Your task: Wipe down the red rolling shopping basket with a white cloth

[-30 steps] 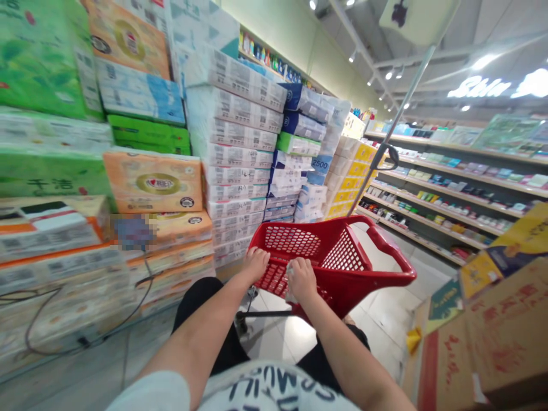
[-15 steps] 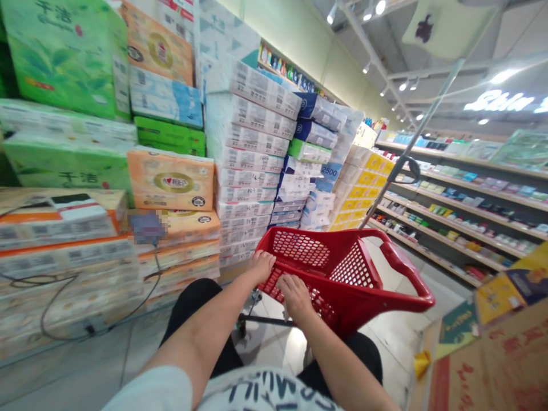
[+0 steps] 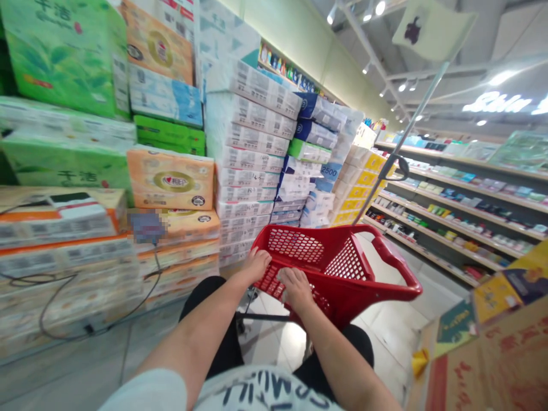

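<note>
A red plastic shopping cart (image 3: 349,294) stands sideways before me, its basket wall full of holes and its handle to the right. My left hand (image 3: 257,264) is closed over the rim at the basket's left end. Along the near rim, my right hand (image 3: 298,288) lies with bent fingers, pressing a small pale crumpled piece against the cart; most of that piece is hidden under the fingers. The inside of the basket shows only in part, and no goods can be made out there.
Tall stacks of packaged paper (image 3: 252,154) rise behind the cart. More tissue packs (image 3: 171,180) and a loose cable (image 3: 156,274) are at left. A pole with a sign (image 3: 413,114) stands behind the cart, shelves (image 3: 462,200) beyond. Cartons (image 3: 492,348) flank the right.
The cart and its handle have shifted a little to the left, and so has the sign pole. My left hand moved slightly left with the rim; my right hand stays about where it was.
</note>
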A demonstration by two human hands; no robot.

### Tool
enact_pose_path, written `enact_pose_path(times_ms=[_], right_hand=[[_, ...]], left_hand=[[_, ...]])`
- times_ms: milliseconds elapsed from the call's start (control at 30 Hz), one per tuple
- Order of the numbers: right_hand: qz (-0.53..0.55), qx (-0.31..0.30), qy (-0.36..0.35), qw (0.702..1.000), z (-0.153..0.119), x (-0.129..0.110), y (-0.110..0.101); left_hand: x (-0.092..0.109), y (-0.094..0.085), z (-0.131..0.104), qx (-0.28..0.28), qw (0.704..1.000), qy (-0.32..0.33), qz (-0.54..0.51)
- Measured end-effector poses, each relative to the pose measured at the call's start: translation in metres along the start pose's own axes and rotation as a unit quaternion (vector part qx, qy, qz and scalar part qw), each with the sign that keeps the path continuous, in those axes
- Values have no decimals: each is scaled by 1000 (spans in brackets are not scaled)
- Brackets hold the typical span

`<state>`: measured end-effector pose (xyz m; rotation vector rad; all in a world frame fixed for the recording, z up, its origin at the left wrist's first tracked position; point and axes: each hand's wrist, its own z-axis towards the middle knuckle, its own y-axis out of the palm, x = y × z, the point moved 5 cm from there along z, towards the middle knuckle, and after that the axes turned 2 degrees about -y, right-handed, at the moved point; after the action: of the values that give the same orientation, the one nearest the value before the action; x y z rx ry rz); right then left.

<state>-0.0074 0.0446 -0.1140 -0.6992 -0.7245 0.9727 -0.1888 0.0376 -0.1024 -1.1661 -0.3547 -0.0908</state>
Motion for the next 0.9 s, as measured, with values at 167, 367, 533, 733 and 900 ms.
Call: enact_pose_path(times_ms=[167, 367, 533, 733, 900], right_hand=[[13, -21, -21, 999, -7, -8, 3], [4, 9, 22, 1000, 17, -5, -20], [11, -16, -12, 1000, 13, -7, -21], [-7, 18, 36, 999, 13, 2, -30], [12, 8, 27, 1000, 10, 3, -28]], left_hand=[[2, -2, -6, 2, 1000, -4, 9], [6, -4, -6, -6, 999, 6, 32], [8, -4, -7, 5, 1000, -8, 27], [10, -6, -7, 13, 999, -26, 26], [12, -8, -12, 13, 999, -24, 27]])
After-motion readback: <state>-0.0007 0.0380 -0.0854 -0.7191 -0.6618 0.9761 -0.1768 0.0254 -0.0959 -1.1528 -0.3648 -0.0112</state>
